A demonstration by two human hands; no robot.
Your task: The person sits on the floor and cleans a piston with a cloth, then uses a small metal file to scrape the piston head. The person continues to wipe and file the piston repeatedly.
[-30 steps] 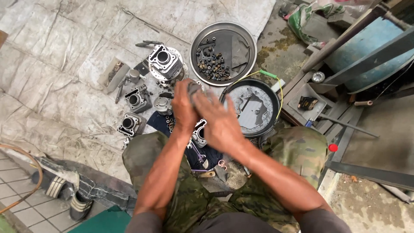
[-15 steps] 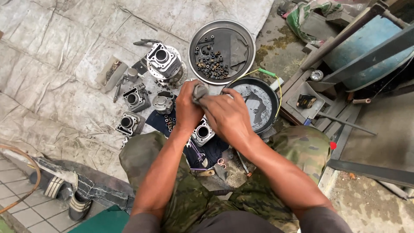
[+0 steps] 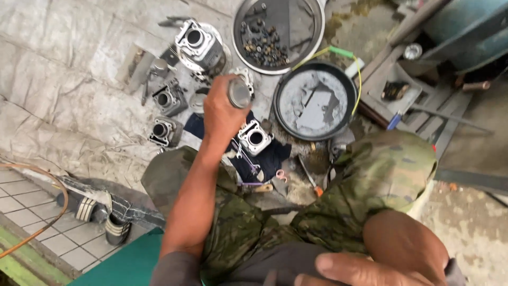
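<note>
Left hand (image 3: 219,111) holds a metal piston (image 3: 239,93) over the engine cylinders.
Grip shut around it; right hand (image 3: 365,270) rests flat, open, on lap.

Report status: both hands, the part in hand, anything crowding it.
Left hand shut on round grey metal cylinder part, raised over dark blue cloth. Right hand empty, resting near lap. Square silver cylinder block directly below; round black pan alongside.

Grey metal piston (image 3: 239,93) in the left hand's fingers (image 3: 222,108). Silver-grey cylinder block (image 3: 254,139) on dark navy cloth (image 3: 264,159) just below the fingers. Black round pan (image 3: 316,100) right of the fingers. Green-brown camouflage trousers (image 3: 381,169). Pale grey creased tarp (image 3: 69,85).
</note>
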